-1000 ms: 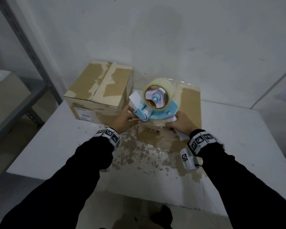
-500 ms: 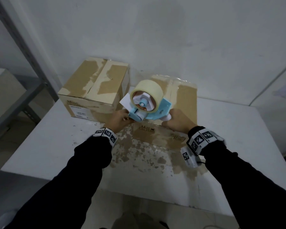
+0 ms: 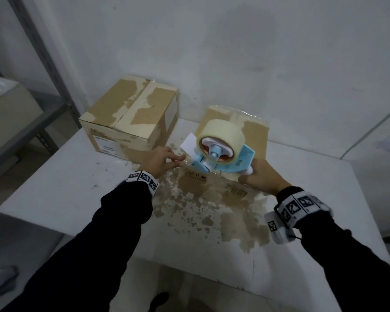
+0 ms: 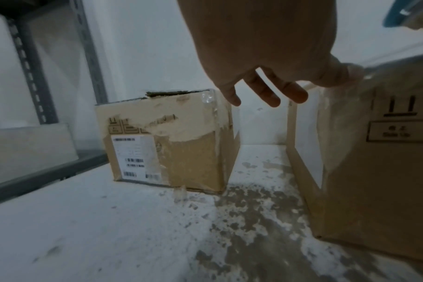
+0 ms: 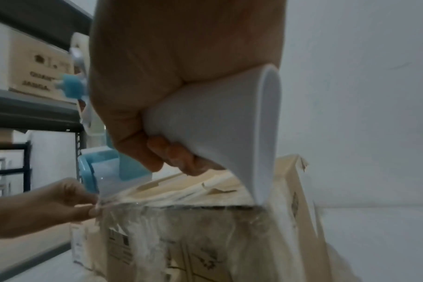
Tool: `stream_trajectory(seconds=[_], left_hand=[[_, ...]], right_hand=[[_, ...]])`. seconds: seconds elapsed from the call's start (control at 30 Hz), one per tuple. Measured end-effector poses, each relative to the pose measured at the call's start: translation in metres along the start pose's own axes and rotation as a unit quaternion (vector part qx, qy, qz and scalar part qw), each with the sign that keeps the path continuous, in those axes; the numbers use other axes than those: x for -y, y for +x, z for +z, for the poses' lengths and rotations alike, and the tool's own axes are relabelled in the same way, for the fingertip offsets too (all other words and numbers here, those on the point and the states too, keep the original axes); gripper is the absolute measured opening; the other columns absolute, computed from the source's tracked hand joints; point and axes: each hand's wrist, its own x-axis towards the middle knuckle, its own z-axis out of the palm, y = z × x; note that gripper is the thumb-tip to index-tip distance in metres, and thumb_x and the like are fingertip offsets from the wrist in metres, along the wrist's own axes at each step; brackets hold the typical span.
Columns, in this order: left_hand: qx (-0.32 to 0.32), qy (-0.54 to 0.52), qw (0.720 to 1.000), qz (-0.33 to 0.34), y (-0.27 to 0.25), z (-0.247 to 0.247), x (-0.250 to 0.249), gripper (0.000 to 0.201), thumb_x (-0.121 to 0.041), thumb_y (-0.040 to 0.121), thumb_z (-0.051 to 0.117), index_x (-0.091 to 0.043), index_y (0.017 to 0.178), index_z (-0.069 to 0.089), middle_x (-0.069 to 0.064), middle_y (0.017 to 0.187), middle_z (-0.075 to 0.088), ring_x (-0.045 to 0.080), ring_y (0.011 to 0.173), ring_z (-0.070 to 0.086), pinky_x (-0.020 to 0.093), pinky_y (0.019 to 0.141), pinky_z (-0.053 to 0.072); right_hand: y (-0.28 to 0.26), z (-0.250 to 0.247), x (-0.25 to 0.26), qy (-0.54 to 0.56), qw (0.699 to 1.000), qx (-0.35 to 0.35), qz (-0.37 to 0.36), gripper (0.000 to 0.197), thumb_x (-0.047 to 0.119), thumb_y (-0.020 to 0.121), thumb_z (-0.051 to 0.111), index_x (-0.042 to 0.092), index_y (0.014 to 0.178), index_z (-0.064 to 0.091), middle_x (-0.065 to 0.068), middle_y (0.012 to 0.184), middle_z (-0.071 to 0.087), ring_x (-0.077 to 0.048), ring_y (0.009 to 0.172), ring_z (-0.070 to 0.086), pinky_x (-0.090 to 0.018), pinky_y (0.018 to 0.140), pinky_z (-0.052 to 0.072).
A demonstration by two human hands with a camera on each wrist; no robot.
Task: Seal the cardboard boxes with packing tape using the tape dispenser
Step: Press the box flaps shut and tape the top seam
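Two hands start a fresh strip of tape at the near top edge of a cardboard box.

Right hand (image 3: pixel 260 176) is wrapped round the white handle of the blue tape dispenser (image 3: pixel 221 152), which now sits lower and flatter over the right-hand box (image 3: pixel 254 131) than a second ago; left hand (image 3: pixel 159 159) pinches what appears to be the clear tape end (image 5: pixel 109 200) between thumb and forefinger, its other fingers hanging loose, drawing it over the box's front face. That suggests the seal is only beginning. Beyond the left hand stands the second box (image 3: pixel 131 122), closed, its top flaps scuffed and patched; neither box's contents can be seen. Both rest on the worn white table (image 3: pixel 61 188).
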Motion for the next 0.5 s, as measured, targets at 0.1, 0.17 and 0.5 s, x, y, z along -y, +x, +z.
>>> stream_trajectory(seconds=[0.1,0.17,0.5], left_hand=[[0.009,0.029,1.0,-0.002,0.003,-0.005,-0.006,0.029,-0.033,0.08,0.069,-0.019,0.105,0.072,0.006,0.088,0.058,0.016,0.078,0.048,0.034,0.068,0.042],[0.004,0.052,0.999,0.01,0.007,-0.009,-0.006,0.029,-0.034,0.077,0.073,-0.018,0.101,0.074,0.004,0.094,0.053,0.019,0.089,0.047,0.031,0.075,0.04],[-0.045,0.031,0.997,0.054,-0.006,0.024,-0.033,0.033,-0.035,0.077,0.067,-0.005,0.088,0.075,0.011,0.093,0.066,0.028,0.085,0.061,0.031,0.074,0.048]], right_hand=[[0.003,0.002,0.001,0.056,0.998,0.001,0.017,0.037,0.026,0.059,0.056,0.0,0.084,0.061,-0.011,0.074,0.063,-0.016,0.058,0.054,-0.029,0.055,0.043],[0.005,0.004,-0.001,0.078,0.997,0.002,0.027,0.019,0.019,0.064,0.062,0.003,0.074,0.058,-0.008,0.061,0.059,-0.012,0.045,0.05,-0.028,0.05,0.043],[0.007,0.001,-0.01,0.089,0.996,0.019,0.023,0.009,0.003,0.074,0.062,-0.004,0.07,0.057,-0.012,0.055,0.055,-0.008,0.034,0.042,-0.03,0.049,0.039]])
